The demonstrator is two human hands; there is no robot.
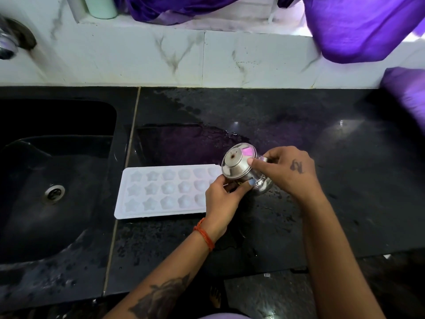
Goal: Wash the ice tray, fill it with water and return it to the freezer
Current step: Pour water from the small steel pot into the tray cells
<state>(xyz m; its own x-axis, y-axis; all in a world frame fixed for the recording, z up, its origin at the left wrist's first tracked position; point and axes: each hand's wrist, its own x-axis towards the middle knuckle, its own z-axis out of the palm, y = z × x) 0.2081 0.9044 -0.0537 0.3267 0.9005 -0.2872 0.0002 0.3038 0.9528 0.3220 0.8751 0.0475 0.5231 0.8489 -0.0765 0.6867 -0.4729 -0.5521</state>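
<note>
Both hands, left hand [222,199] and right hand [288,171], clamp fingers round a tilted steel cup [243,169] over the ice tray [161,192] on the wet bench [322,203] (filling apparently underway; freezer return remains)

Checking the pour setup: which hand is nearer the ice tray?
Left. The left hand overlaps the right end of the ice tray, holding the steel cup there. The right hand grips the cup from farther right, off the tray.

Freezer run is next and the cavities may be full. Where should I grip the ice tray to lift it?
Grip the ice tray by its two short end rims, one hand per end, held level. It lies flat on the countertop; the near-sink end is free, while the left hand and steel cup cover the other.
</note>
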